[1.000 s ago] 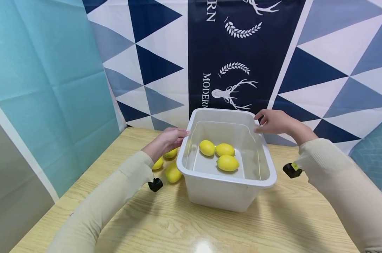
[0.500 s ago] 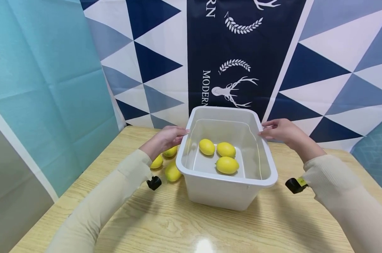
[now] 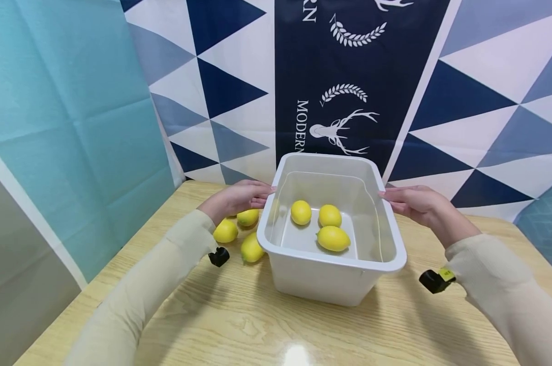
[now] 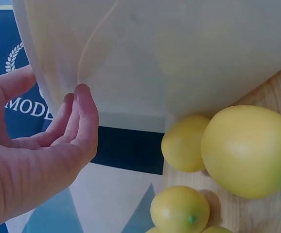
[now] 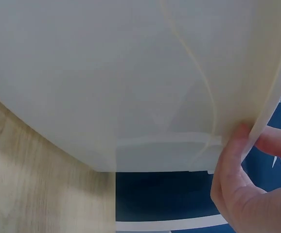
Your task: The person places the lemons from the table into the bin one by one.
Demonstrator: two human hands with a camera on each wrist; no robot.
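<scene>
A white plastic bin (image 3: 319, 282) stands on the wooden table, with three yellow lemons (image 3: 333, 238) lying on its floor. My left hand (image 3: 246, 195) grips the left rim: in the left wrist view the thumb is at the rim's edge and the fingers (image 4: 86, 114) curl up underneath against the outer wall. On the opposite side my right hand (image 3: 418, 201) pinches the right rim, thumb over the edge and fingers (image 5: 230, 160) below it in the right wrist view. Several more lemons (image 3: 252, 248) lie on the table beside the bin's left wall, partly hidden by my left hand.
The wooden table (image 3: 230, 310) extends in front of the bin and to both sides. Close behind it hangs a patterned cloth (image 3: 344, 66) with triangles and a deer print. A teal cloth (image 3: 106, 122) borders the left side. Small black wrist cameras (image 3: 434, 281) hang below both cuffs.
My right hand has moved from over the right rim, thumb and fingers apart, to its outer side and taken hold. The back right lemon in the bin has turned. The left hand stays at its rim.
</scene>
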